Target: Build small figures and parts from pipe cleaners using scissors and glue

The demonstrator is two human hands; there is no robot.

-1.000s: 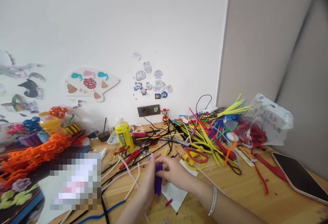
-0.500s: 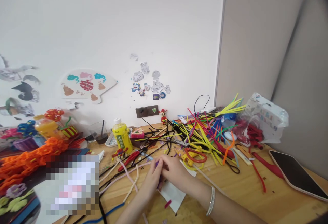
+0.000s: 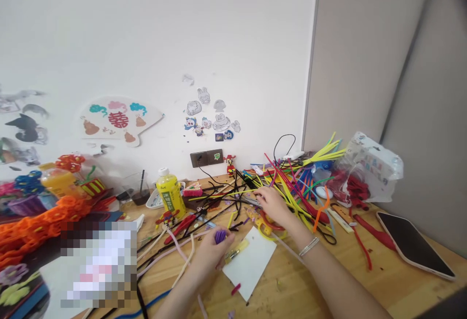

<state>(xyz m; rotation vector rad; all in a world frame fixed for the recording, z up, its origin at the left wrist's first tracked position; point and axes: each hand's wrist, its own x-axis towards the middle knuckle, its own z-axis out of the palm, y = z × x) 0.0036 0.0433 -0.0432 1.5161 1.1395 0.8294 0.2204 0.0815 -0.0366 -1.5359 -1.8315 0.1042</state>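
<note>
Purple, ridged and compact, the small bundle of what looked like fuzzy craft stems sat in my left hand, at the near middle of the wooden table. I had it grasped between thumb and curled fingers, with its top bared; I judge that grip kept the strands packed together and left my other arm free. My right hand was farther off and to the right, fingers bent down at the near edge of the multicoloured heap of thin fuzzy stems, above the orange-handled scissors. Whether those fingers had closed on anything, I cannot tell.

Half a second earlier both hands had met around the bundle, nearly hiding it; now they were well apart. With my right arm moved away, more of the angular white paper sheet showed, and so did a yellow translucent object with a metallic band, just beside my left hand at the sheet's left edge. The short magenta scrap lay near that edge, as before.
</note>
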